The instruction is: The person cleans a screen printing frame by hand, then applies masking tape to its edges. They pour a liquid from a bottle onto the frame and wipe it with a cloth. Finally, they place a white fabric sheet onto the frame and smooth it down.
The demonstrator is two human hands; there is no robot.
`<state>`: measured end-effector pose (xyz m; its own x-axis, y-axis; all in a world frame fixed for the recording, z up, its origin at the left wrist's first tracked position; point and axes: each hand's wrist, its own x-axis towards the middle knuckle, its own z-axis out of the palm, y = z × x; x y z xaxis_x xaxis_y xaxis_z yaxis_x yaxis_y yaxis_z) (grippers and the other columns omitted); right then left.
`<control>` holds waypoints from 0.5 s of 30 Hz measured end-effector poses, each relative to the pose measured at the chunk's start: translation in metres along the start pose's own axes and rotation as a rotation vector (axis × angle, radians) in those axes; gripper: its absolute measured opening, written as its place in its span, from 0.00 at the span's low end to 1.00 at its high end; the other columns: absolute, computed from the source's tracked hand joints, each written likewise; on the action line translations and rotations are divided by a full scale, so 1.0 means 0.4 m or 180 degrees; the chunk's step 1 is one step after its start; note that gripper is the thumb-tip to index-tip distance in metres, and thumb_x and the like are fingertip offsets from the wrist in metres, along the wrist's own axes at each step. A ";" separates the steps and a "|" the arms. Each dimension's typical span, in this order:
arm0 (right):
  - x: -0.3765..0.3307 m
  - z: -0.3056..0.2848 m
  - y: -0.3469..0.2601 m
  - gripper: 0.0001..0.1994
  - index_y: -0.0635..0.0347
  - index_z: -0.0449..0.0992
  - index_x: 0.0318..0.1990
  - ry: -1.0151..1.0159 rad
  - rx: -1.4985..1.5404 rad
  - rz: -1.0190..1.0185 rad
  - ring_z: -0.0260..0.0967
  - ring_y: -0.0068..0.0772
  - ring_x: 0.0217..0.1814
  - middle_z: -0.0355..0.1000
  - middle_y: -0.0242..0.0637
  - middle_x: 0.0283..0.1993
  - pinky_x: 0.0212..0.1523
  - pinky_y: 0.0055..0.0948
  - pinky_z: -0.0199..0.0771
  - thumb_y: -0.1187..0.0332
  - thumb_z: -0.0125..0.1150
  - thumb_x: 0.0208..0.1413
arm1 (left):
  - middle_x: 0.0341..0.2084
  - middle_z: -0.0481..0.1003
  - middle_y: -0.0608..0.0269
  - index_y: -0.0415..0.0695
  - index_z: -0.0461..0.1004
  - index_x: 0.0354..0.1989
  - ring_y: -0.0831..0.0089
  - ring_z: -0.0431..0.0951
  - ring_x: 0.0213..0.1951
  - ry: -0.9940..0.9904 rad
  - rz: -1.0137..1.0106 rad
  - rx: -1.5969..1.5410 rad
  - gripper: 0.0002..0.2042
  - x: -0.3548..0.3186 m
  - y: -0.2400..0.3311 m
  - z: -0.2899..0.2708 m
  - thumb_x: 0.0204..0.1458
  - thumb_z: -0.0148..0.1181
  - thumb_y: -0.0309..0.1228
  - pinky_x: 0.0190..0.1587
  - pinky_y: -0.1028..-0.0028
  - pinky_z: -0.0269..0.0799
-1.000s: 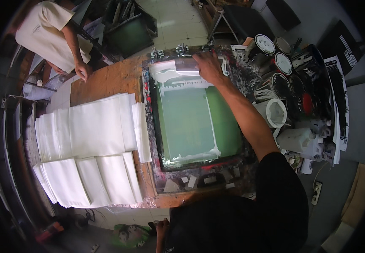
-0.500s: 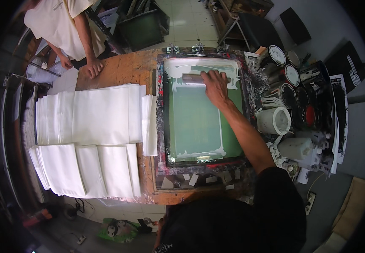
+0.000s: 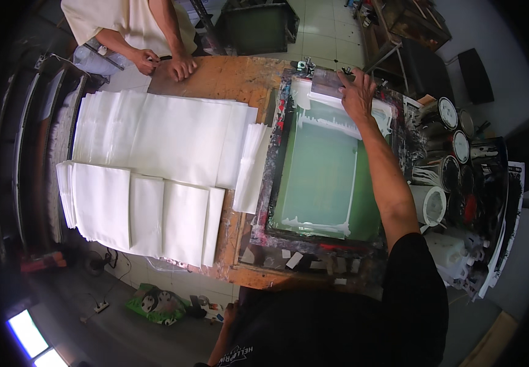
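A screen-printing frame (image 3: 263, 211) with a green mesh (image 3: 316, 174) lies on the wooden table, white ink smeared along the edges of the mesh. At the far end of the frame, my right hand (image 3: 357, 98) grips a wide squeegee (image 3: 326, 84) from above. The squeegee is tilted, with white ink beneath it, and a ragged band of ink crosses the mesh just nearer to me. Low beside my body hangs my left hand (image 3: 231, 313), only partly visible, its fingers too hidden to read.
Overlapping stacks of white sheets (image 3: 172, 131) cover the table's left part. A co-worker's hands (image 3: 182, 66) rest at the far table edge. Ink cans (image 3: 448, 113) and a white tub (image 3: 429, 205) crowd the right side. Hinge clamps (image 3: 304, 66) stand behind the frame.
My right hand has moved the squeegee to the frame's far edge and tilted it, leaving a ragged ink band. The whole view has shifted. The co-worker's two hands are closer together.
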<state>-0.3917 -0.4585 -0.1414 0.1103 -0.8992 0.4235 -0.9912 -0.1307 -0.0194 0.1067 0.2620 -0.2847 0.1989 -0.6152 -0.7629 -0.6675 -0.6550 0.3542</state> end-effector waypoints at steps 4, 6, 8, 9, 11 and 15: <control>-0.022 -0.043 0.015 0.36 0.36 0.67 0.70 0.0668 0.0236 0.0461 0.55 0.52 0.70 0.57 0.49 0.70 0.65 0.56 0.53 0.65 0.71 0.52 | 0.34 0.79 0.32 0.26 0.77 0.40 0.39 0.80 0.44 -0.0290 0.0120 0.0324 0.35 0.061 -0.008 -0.029 0.64 0.49 0.58 0.45 0.51 0.72; -0.048 -0.092 0.060 0.38 0.38 0.63 0.73 0.1341 0.0288 0.0476 0.54 0.54 0.71 0.55 0.51 0.72 0.66 0.58 0.51 0.65 0.71 0.53 | 0.34 0.79 0.32 0.27 0.77 0.41 0.39 0.80 0.44 -0.0519 0.0385 0.0458 0.35 0.115 0.036 -0.078 0.64 0.49 0.58 0.45 0.51 0.72; -0.085 -0.224 0.007 0.38 0.49 0.61 0.73 0.1650 0.0657 0.0518 0.52 0.58 0.73 0.55 0.55 0.72 0.67 0.63 0.51 0.64 0.69 0.53 | 0.34 0.79 0.32 0.27 0.77 0.41 0.39 0.80 0.44 -0.0749 0.0641 0.0529 0.35 0.149 0.097 -0.135 0.64 0.49 0.58 0.45 0.51 0.72; -0.134 -0.295 -0.020 0.38 0.52 0.62 0.72 0.1581 0.0736 0.0649 0.55 0.57 0.71 0.57 0.56 0.70 0.65 0.60 0.53 0.68 0.68 0.53 | 0.34 0.79 0.32 0.27 0.77 0.41 0.39 0.80 0.44 -0.0834 0.0777 0.0572 0.35 0.172 0.142 -0.170 0.64 0.49 0.58 0.45 0.51 0.72; -0.275 -0.445 -0.087 0.38 0.55 0.63 0.72 0.1578 0.1136 0.0713 0.64 0.52 0.58 0.62 0.53 0.63 0.59 0.52 0.61 0.75 0.67 0.50 | 0.34 0.79 0.33 0.28 0.77 0.41 0.40 0.80 0.44 -0.0825 0.1131 0.0697 0.34 0.177 0.333 -0.295 0.64 0.49 0.57 0.45 0.51 0.72; -0.633 -0.641 -0.205 0.28 0.57 0.73 0.64 0.1695 0.1658 0.0938 0.70 0.47 0.49 0.72 0.44 0.46 0.49 0.43 0.69 0.74 0.67 0.53 | 0.34 0.79 0.33 0.28 0.77 0.42 0.40 0.81 0.44 0.0213 0.2484 0.0832 0.34 0.132 0.845 -0.638 0.64 0.49 0.57 0.45 0.52 0.72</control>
<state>-0.3569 -0.1131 -0.0150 -0.3307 -0.6241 0.7079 -0.7982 -0.2153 -0.5626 0.0747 -0.1039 -0.0672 -0.3542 -0.8813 -0.3127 -0.7751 0.0896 0.6255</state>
